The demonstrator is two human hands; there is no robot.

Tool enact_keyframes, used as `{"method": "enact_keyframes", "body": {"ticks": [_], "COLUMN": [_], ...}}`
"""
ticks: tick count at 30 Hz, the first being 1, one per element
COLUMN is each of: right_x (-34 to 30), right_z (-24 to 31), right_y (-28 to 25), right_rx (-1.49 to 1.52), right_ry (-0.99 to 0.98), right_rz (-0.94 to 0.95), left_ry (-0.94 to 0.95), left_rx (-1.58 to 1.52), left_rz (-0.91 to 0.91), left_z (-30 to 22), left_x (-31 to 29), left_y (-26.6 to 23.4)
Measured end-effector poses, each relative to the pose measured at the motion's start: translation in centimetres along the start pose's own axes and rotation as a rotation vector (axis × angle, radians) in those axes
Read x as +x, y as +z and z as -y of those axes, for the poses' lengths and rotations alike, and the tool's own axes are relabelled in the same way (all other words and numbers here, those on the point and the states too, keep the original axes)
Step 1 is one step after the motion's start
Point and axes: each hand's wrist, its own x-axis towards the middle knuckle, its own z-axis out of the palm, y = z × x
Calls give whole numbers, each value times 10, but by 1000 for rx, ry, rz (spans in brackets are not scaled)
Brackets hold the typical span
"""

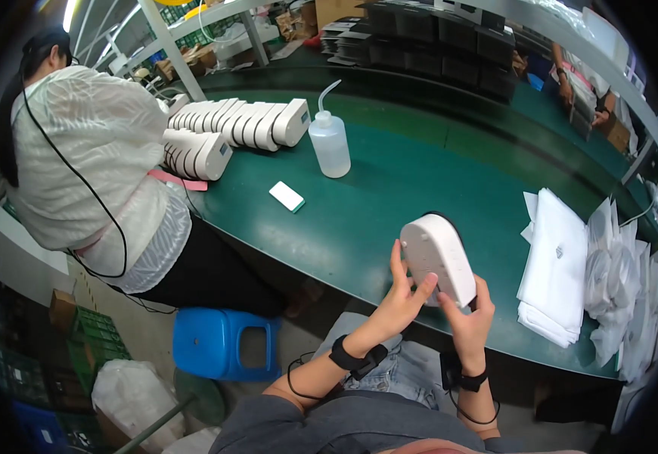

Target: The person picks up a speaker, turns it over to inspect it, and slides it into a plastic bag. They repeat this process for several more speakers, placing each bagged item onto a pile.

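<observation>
Both my hands hold a white rounded plastic device (pixel 439 253) with a dark edge on its far side, tilted up above the near edge of the green table. My left hand (pixel 403 299) grips its left side, thumb pressed on the lower face. On the lower right, the fingers of my right hand (pixel 471 321) close round it. Each wrist wears a black strap. What the device is for, I cannot tell. Similar white devices (pixel 238 121) stand in two rows at the far left of the table.
A clear squeeze bottle (pixel 330 144) with a bent spout and a small white block (pixel 287 197) are on the green table (pixel 374 204). White bags (pixel 552 265) lie at right, beside plastic-wrapped parts (pixel 612 265). Another person (pixel 94 166) stands at left near a blue stool (pixel 223 344).
</observation>
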Motion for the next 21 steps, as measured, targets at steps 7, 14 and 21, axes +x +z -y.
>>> {"method": "enact_keyframes", "body": {"ticks": [7,14,21], "right_x": [19,-12,-32], "right_z": [27,23,-7], "right_y": [35,5,-1], "right_rx": [-408,245,444], "right_ry": [-655,-505,-201], "right_rz": [135,145,525], "left_ry": [-284,931,699], "left_rx": [-504,1811,725], "left_rz": [69,-197,-533], "left_z": [5,-44,-104], "left_x": [4,-14,-14], "left_y": [-51,-118,-121]}}
